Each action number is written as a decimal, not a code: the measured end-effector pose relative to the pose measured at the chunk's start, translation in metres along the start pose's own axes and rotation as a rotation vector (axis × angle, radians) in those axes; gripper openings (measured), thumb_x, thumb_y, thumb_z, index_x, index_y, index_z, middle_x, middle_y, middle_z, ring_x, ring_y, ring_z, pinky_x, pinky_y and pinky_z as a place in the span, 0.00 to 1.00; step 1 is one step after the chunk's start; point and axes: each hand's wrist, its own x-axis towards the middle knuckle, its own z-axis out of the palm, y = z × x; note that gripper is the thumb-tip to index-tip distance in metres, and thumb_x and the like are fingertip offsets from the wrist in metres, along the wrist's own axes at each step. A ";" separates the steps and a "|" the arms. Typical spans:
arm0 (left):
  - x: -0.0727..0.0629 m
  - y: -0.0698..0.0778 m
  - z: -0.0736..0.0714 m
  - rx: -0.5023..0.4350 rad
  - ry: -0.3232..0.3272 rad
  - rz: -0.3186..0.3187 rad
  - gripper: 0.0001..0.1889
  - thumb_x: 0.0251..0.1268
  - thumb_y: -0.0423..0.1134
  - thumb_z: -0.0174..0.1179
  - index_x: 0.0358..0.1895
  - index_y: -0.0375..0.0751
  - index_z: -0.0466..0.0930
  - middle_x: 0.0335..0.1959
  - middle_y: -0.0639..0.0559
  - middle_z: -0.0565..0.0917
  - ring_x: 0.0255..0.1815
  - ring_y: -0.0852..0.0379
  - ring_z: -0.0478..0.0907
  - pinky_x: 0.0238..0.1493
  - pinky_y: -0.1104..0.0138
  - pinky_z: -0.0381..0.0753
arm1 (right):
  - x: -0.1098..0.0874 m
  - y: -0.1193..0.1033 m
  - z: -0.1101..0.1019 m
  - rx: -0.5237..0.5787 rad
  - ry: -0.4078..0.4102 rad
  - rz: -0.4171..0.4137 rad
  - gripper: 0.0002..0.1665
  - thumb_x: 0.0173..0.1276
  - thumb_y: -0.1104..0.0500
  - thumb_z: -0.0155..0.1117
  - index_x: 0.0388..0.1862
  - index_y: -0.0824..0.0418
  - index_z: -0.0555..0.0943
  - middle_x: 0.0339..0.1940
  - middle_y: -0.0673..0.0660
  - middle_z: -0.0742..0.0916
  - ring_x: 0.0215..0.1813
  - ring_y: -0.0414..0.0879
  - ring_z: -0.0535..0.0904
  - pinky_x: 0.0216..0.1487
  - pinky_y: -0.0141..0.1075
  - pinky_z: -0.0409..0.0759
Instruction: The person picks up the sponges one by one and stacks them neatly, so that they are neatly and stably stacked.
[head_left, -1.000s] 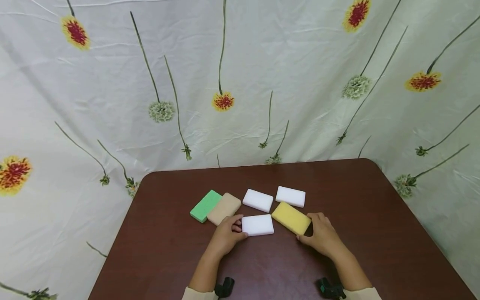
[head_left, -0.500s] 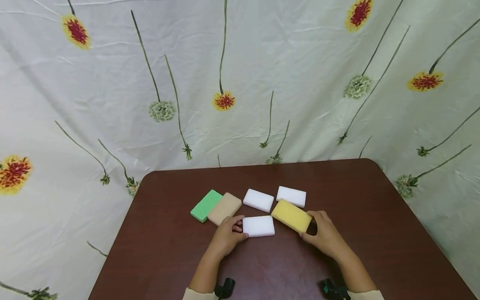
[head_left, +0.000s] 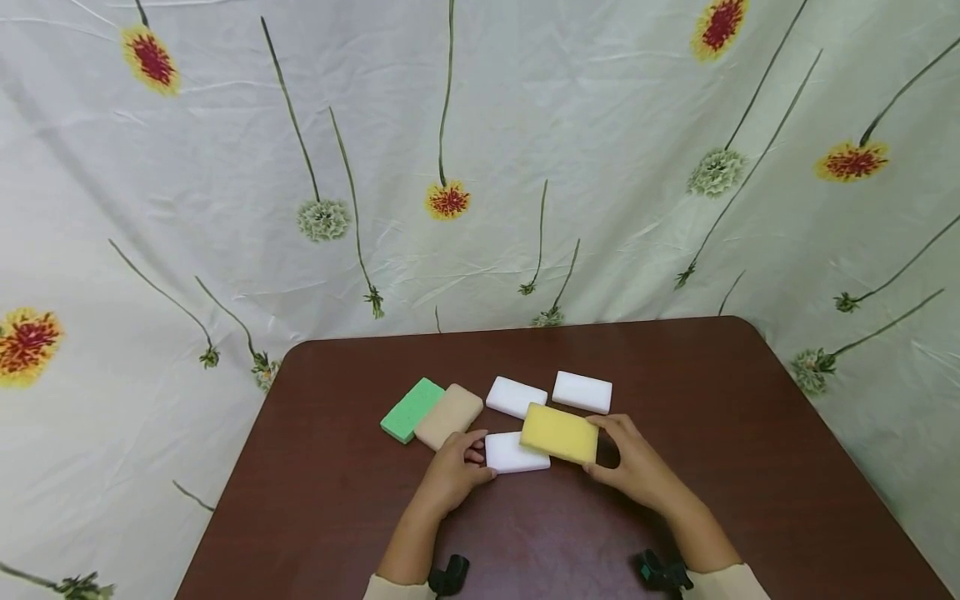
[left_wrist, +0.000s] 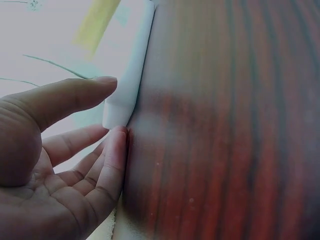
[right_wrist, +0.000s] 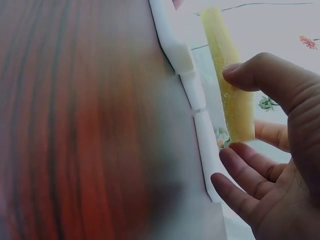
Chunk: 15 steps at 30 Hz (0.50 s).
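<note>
Evidently, we find the yellow sponge (head_left: 559, 434) held up over the right part of the near block (head_left: 513, 455), which we take as landmark. The right wrist view shows a gap between the two. The right hand (head_left: 637, 467), to the landmark's right, pinches the sponge by one end between thumb and fingers. The left hand (head_left: 448, 475) grips the landmark's left end, thumb on the near side.

We judge the one-ended pinch to be the chief hazard: with its other end unsupported over the landmark, the sponge could tip or slip if the thumb eases. It also lies skewed to the landmark; lowered so, it would probably sit askew, with one corner overhanging the right end. A push from the left hand could slide the landmark out of place.

As to surroundings, we note the middle block (head_left: 513, 395) just beyond the landmark; the sponge's far corner passes close to it in the head view and might catch it. The back block (head_left: 582, 392) lies beyond and to the right, apparently out of the way. Beyond and to the left lie the tan sponge (head_left: 450, 417) and, farther left, the green sponge (head_left: 408, 410). The left hand partly covers the tan sponge; whether they touch, we cannot tell.
</note>
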 end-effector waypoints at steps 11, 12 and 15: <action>0.000 -0.001 0.000 -0.013 -0.005 0.005 0.36 0.52 0.31 0.74 0.68 0.36 0.75 0.53 0.43 0.78 0.50 0.52 0.79 0.45 0.67 0.78 | 0.009 -0.010 0.005 0.031 -0.059 -0.056 0.41 0.60 0.54 0.78 0.71 0.56 0.71 0.66 0.57 0.75 0.66 0.56 0.76 0.62 0.55 0.76; 0.000 0.000 0.000 -0.016 -0.005 0.004 0.36 0.52 0.31 0.74 0.68 0.36 0.74 0.53 0.43 0.78 0.50 0.52 0.79 0.45 0.67 0.78 | 0.010 -0.011 0.006 0.036 -0.069 -0.057 0.42 0.60 0.53 0.78 0.71 0.56 0.71 0.67 0.57 0.75 0.66 0.56 0.76 0.63 0.55 0.76; 0.000 0.000 0.000 -0.015 -0.004 0.005 0.35 0.52 0.30 0.74 0.67 0.36 0.75 0.52 0.43 0.78 0.49 0.52 0.79 0.45 0.68 0.78 | 0.012 -0.013 0.007 0.035 -0.094 -0.063 0.42 0.61 0.53 0.77 0.72 0.55 0.70 0.68 0.57 0.75 0.67 0.55 0.75 0.63 0.55 0.76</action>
